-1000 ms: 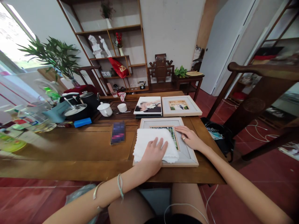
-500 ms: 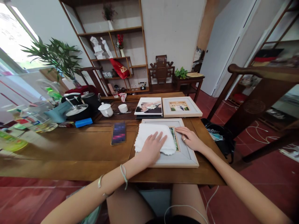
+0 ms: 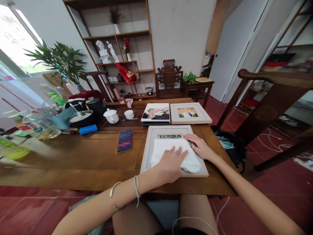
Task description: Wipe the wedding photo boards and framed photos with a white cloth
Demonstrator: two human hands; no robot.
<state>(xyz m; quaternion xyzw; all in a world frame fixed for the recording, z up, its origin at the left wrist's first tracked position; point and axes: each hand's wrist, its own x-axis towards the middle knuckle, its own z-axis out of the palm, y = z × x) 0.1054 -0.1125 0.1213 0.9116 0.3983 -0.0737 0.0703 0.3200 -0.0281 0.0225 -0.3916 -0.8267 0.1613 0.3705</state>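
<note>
A light-coloured picture frame (image 3: 146,147) lies flat near the front edge of the wooden table (image 3: 93,156). Over its middle and lower right spreads a folded white towel (image 3: 158,150), covering most of the picture inside; only the picture's top strip shows. My left hand (image 3: 172,163) lies on the towel, palm down with fingers spread, pressing it against the frame. My right hand (image 3: 199,146), with a ring on one finger, rests on the frame's right side, fingers stretched out beside the towel's edge.
Behind the frame lie a white photo board (image 3: 156,112) and a second framed picture (image 3: 190,113). To the left are a patterned dark blue item (image 3: 124,140), a white lidded cup (image 3: 111,115), a small white cup (image 3: 129,114), a blue box (image 3: 88,129) and bottles. A chair (image 3: 266,107) stands right.
My left hand has slid the towel to the right and toward me across the frame, uncovering its left side and the picture's top. My right hand has stayed nearly in place.
</note>
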